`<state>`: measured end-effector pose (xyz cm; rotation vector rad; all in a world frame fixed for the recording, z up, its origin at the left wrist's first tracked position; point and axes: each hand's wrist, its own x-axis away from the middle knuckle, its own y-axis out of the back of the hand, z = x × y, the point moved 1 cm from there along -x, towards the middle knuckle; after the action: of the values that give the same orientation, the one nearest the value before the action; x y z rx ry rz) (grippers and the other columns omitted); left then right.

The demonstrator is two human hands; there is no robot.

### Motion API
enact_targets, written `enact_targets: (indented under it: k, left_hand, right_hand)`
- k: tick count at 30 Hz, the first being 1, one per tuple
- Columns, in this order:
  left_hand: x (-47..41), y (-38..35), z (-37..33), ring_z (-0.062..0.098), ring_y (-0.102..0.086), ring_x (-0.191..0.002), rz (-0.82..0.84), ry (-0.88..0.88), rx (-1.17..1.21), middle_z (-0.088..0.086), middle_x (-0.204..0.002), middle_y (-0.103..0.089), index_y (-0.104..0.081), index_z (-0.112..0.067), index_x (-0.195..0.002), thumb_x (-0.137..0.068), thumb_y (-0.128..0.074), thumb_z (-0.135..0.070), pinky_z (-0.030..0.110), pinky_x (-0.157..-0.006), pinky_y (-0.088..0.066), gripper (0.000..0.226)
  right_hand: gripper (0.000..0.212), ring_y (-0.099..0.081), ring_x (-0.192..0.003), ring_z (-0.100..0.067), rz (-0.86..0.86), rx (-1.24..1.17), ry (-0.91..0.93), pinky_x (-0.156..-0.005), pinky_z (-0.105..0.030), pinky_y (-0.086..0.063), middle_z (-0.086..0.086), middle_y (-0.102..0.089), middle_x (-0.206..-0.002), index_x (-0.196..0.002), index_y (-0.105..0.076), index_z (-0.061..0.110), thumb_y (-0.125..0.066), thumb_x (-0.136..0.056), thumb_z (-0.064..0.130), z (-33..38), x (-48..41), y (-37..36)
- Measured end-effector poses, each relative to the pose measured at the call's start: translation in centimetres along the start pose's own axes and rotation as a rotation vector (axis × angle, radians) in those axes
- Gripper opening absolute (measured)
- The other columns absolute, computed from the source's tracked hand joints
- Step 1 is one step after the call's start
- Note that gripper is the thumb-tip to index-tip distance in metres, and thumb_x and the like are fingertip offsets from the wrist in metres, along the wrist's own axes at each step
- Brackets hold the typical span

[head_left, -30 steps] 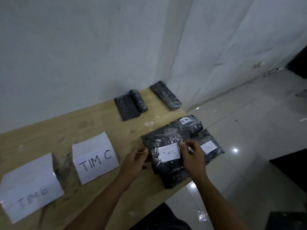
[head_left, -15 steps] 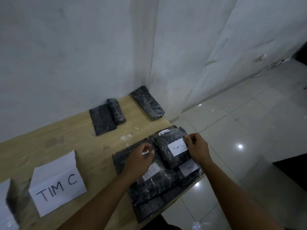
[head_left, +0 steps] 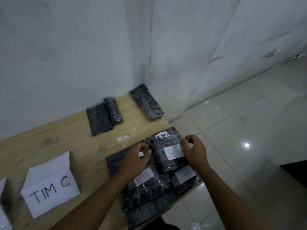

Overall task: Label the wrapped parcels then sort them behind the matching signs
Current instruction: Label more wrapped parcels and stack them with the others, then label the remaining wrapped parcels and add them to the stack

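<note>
A stack of black wrapped parcels lies at the wooden table's (head_left: pixel 69 130) right end. On top sits a parcel with a white "TIM C" label (head_left: pixel 172 152). My left hand (head_left: pixel 135 162) curls against its left edge and my right hand (head_left: pixel 195 152) pinches its upper right edge. Beneath it lie a parcel labelled "TIM B" (head_left: pixel 143 178), one labelled "TIM A" (head_left: pixel 186 175), and another whose label (head_left: pixel 162 135) shows upside down at the far side. The folded paper sign "TIM C" (head_left: pixel 49 188) stands at the front left.
Three unlabelled black parcels lie at the back near the wall: a flat one (head_left: pixel 99 120), a narrow one (head_left: pixel 113 112) beside it, and a long one (head_left: pixel 146 102) in the corner. Part of another sign (head_left: pixel 3 206) shows at the left edge. The stack overhangs the table's right edge above the tiled floor (head_left: pixel 240 130).
The "TIM C" parcel went from the stack's front to its far right part. My left hand came onto its left edge. The view shifted right.
</note>
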<state>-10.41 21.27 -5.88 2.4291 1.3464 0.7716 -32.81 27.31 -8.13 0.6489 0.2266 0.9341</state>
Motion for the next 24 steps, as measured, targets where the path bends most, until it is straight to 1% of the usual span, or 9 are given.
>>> enact_targets:
  k: [4, 7, 8, 11, 12, 14, 16, 21, 24]
  left_hand:
    - [-1.6, 1.6, 0.4, 0.012, -0.055, -0.103, -0.045, 0.058, 0.018, -0.008, -0.109, -0.057, -0.056, -0.025, -0.105, -0.097, -0.053, -0.031, 0.028, -0.087, -0.042, 0.011]
    - [-3.3, 3.3, 1.0, 0.015, -0.055, -0.109, -0.084, 0.110, 0.054, -0.004, -0.116, -0.058, -0.057, -0.022, -0.111, -0.096, -0.054, -0.031, 0.030, -0.091, -0.043, 0.017]
    - [-3.8, 3.8, 1.1, 0.015, -0.055, -0.110, -0.101, 0.113, 0.049, -0.004, -0.118, -0.059, -0.057, -0.021, -0.113, -0.095, -0.055, -0.030, 0.031, -0.094, -0.044, 0.020]
    - [-5.4, 5.4, 1.7, 0.014, -0.055, -0.112, -0.148, 0.134, 0.073, -0.004, -0.118, -0.060, -0.056, -0.019, -0.121, -0.095, -0.056, -0.032, 0.030, -0.095, -0.044, 0.029]
    - [-5.8, 5.7, 1.7, 0.013, -0.055, -0.112, -0.157, 0.148, 0.081, -0.005, -0.119, -0.059, -0.055, -0.019, -0.123, -0.095, -0.055, -0.033, 0.028, -0.094, -0.043, 0.032]
    - [-6.6, 6.4, 2.1, 0.011, -0.053, -0.111, -0.182, 0.175, 0.083, -0.006, -0.120, -0.058, -0.054, -0.019, -0.126, -0.095, -0.055, -0.035, 0.025, -0.092, -0.040, 0.035]
    - [-7.4, 6.8, 2.9, 0.011, -0.053, -0.113, -0.213, 0.204, 0.101, -0.006, -0.122, -0.058, -0.054, -0.020, -0.126, -0.095, -0.055, -0.035, 0.024, -0.092, -0.039, 0.035]
    - [-7.9, 7.0, 4.6, 0.012, -0.055, -0.113, -0.272, 0.247, 0.120, -0.006, -0.118, -0.060, -0.058, -0.020, -0.115, -0.093, -0.057, -0.037, 0.025, -0.091, -0.039, 0.028]
    - [-7.8, 7.2, 5.1, 0.011, -0.054, -0.113, -0.293, 0.250, 0.106, -0.007, -0.117, -0.060, -0.058, -0.019, -0.116, -0.093, -0.057, -0.035, 0.023, -0.090, -0.038, 0.028]
  right_hand:
    - [0.018, -0.054, -0.091, -0.013, 0.040, 0.014, 0.089, -0.075, -0.026, -0.040, -0.001, -0.062, -0.097, -0.098, -0.059, 0.016, -0.058, -0.093, 0.033, 2.8, -2.3, -1.3]
    - [0.024, -0.055, -0.096, -0.017, 0.107, 0.054, 0.153, -0.081, -0.030, -0.046, -0.005, -0.061, -0.103, -0.106, -0.060, 0.010, -0.059, -0.093, 0.030, 5.1, -5.2, -3.5]
    - [0.025, -0.055, -0.098, -0.018, 0.140, 0.076, 0.163, -0.083, -0.030, -0.046, -0.006, -0.061, -0.105, -0.108, -0.059, 0.009, -0.061, -0.092, 0.028, 5.7, -6.2, -4.3]
    - [0.031, -0.052, -0.100, -0.023, 0.245, 0.142, 0.136, -0.078, -0.027, -0.038, -0.013, -0.056, -0.110, -0.110, -0.055, 0.006, -0.065, -0.088, 0.025, 7.1, -10.1, -7.1]
    - [0.037, -0.052, -0.102, -0.026, 0.269, 0.164, 0.116, -0.079, -0.028, -0.039, -0.015, -0.053, -0.114, -0.113, -0.053, 0.005, -0.066, -0.086, 0.026, 7.4, -11.2, -7.9]
    - [0.052, -0.051, -0.110, -0.033, 0.312, 0.216, 0.073, -0.090, -0.037, -0.045, -0.018, -0.048, -0.122, -0.122, -0.048, 0.003, -0.069, -0.083, 0.030, 7.7, -13.5, -9.6]
    - [0.068, -0.045, -0.119, -0.038, 0.332, 0.290, 0.012, -0.100, -0.045, -0.042, -0.020, -0.042, -0.129, -0.129, -0.040, 0.004, -0.071, -0.079, 0.038, 7.7, -15.5, -11.4]
    - [0.098, -0.032, -0.130, -0.039, 0.335, 0.443, -0.129, -0.103, -0.052, -0.037, -0.017, -0.031, -0.139, -0.139, -0.021, 0.011, -0.074, -0.069, 0.056, 6.2, -17.8, -14.4]
    - [0.107, -0.034, -0.130, -0.040, 0.365, 0.424, -0.186, -0.104, -0.052, -0.037, -0.019, -0.032, -0.140, -0.141, -0.015, 0.011, -0.078, -0.066, 0.053, 5.4, -18.3, -15.2]
